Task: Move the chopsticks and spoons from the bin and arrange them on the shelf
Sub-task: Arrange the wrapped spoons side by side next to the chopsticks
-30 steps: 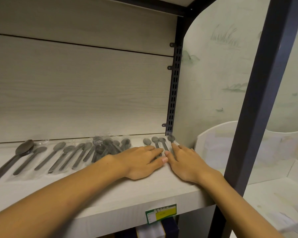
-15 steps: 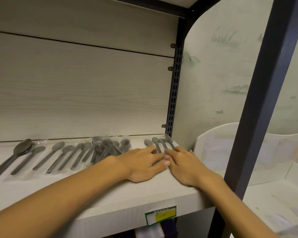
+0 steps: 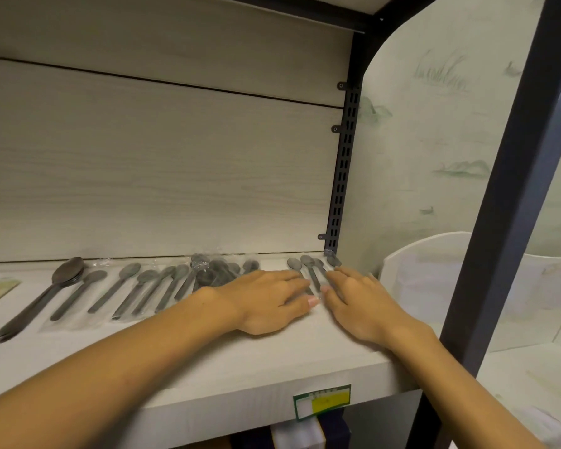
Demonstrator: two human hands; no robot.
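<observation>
Dark grey spoons in clear wrappers lie in a row on the pale wooden shelf (image 3: 208,361). Several small wrapped spoons (image 3: 310,270) sit at the shelf's right end, bowls toward the back wall. My left hand (image 3: 269,299) lies flat with straight fingers on their handles. My right hand (image 3: 363,303) lies flat beside it, fingers touching the rightmost spoons. The handles are hidden under both hands. A heap of wrapped spoons (image 3: 214,270) sits just left of my left hand. More wrapped spoons (image 3: 136,290) and a larger bare spoon (image 3: 46,293) lie further left.
A black slotted upright (image 3: 340,176) stands at the shelf's back right corner. A thick black post (image 3: 512,196) rises close to my right forearm. A white bin (image 3: 434,280) sits to the right, beyond the post. A green-yellow price label (image 3: 321,401) is on the shelf's front edge.
Both hands stay flat on the small spoons at the shelf's right end. My right hand's fingers have drawn back slightly from the bowls.
</observation>
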